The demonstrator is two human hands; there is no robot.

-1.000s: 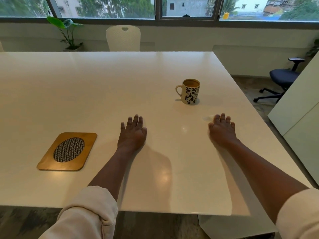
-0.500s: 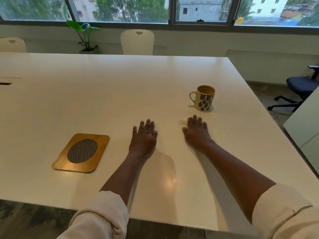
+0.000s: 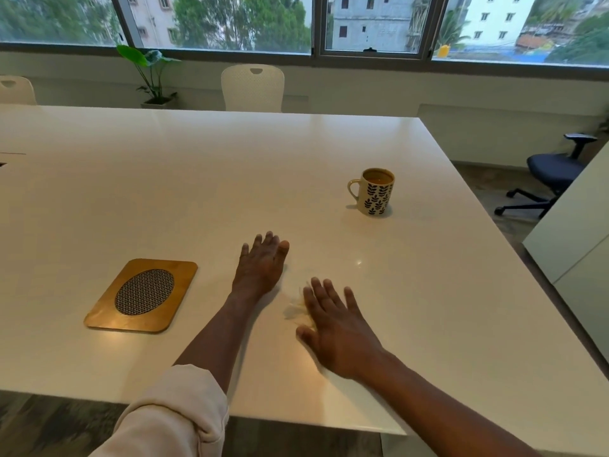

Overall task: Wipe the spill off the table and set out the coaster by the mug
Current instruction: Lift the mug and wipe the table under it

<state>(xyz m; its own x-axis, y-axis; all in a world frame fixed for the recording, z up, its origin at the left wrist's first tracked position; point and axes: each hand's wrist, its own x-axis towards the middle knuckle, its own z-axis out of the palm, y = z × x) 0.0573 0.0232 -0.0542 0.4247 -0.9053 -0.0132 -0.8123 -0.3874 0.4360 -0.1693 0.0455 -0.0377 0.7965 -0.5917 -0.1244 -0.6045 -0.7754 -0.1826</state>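
Observation:
A cream mug (image 3: 374, 192) with a dark leaf pattern stands upright on the white table (image 3: 197, 179), full of brown drink. A wooden coaster (image 3: 142, 295) with a dark woven oval lies flat at the left, far from the mug. My left hand (image 3: 260, 267) rests flat on the table, fingers straight. My right hand (image 3: 336, 324) presses flat, fingers spread, on a thin white tissue (image 3: 295, 310) that shows at its left edge. Any spill on the glossy top is too faint to make out.
White chairs (image 3: 253, 87) stand behind the far edge, with a potted plant (image 3: 153, 77) by the window. A dark office chair (image 3: 553, 173) and a white cabinet (image 3: 573, 245) are at the right, off the table's right edge.
My right hand has slid left and toward me across the table, from near the mug to beside my left hand. A white tissue now shows under it. My left hand stayed.

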